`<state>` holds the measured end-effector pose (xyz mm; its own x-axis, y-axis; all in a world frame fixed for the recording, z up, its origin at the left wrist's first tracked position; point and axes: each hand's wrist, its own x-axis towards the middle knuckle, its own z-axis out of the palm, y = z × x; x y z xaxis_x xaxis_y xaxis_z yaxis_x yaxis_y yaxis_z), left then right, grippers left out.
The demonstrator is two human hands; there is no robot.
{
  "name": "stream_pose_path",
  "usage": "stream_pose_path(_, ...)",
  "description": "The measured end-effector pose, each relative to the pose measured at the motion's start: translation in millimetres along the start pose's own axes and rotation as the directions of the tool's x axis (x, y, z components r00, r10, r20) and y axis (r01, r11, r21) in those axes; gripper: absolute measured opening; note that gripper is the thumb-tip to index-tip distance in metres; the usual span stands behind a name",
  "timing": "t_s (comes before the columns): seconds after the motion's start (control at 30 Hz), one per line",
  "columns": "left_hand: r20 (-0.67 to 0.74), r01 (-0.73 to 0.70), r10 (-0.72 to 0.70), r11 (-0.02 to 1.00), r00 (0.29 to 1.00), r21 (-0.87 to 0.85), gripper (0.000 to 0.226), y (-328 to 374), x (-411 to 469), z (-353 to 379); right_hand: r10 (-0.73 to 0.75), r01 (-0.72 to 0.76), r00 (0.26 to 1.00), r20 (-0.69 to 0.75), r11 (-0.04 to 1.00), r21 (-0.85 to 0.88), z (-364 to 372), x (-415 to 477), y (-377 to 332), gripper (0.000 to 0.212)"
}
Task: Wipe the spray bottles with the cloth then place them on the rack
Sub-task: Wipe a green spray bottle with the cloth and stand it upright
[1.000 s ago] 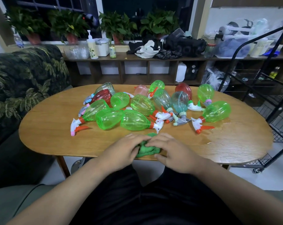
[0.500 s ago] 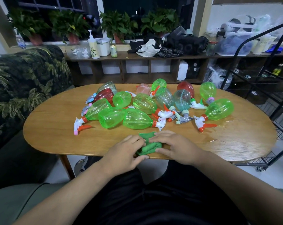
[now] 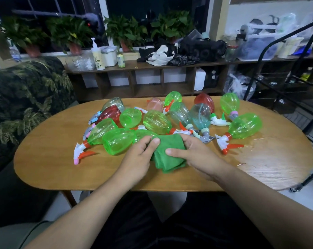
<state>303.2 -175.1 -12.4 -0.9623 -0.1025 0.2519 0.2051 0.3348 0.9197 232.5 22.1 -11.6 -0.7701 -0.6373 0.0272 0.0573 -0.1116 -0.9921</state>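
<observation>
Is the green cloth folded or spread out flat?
Folded. The green cloth shows layered edges, gripped by left hand and right hand.

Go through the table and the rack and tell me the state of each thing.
Green cloth: bunched, held between both hands.
Left hand: pinches the cloth.
Right hand: grips the cloth.
Spray bottles: lying on their sides, trigger heads on.
Table: wet sheen at its right end.
Rack: no spray bottle visible on it.
</observation>
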Motion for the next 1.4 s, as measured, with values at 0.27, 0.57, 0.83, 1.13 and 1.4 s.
stream_pose_path(0.27, 0.117, 0.043, -0.038, 0.998, 0.992, -0.041, 0.023, 21.2, 73.7, -10.0, -0.075, 0.066, 0.996, -0.05, 0.983, -0.173, -36.7, 52.5, -46.5, 0.038)
stream_pose_path(0.57, -0.016, 0.01, -0.013, 0.982, 1.0, -0.191, 0.016, 25.9, 137.7, 10.7, -0.09, 0.147, 0.97, -0.227, 0.957, 0.248, -55.4, 117.5, -48.9, 0.049)
stream_pose_path(0.83, 0.401, -0.313, -0.046, 0.547, 0.915, 0.777, 0.075, 11.4, 121.4, -79.7, -0.15, 0.22, 0.883, -0.445, 0.969, 0.11, -80.5, 114.0, -39.1, 0.023)
stream_pose_path(1.13, 0.532, -0.428, -0.217, 0.388, 0.818, 0.816, 0.107, 26.8, 121.8, -65.2, -0.179, 0.227, 0.869, -0.462, 0.973, 0.05, -78.7, 111.7, -31.1, 0.024)
stream_pose_path(1.4, 0.554, -0.436, -0.227, 0.413, 0.801, 0.799, 0.1, 21.0, 108.6, -54.7, -0.198, 0.224, 0.882, -0.428, 0.974, 0.012, -70.8, 109.0, -25.0, 0.028)
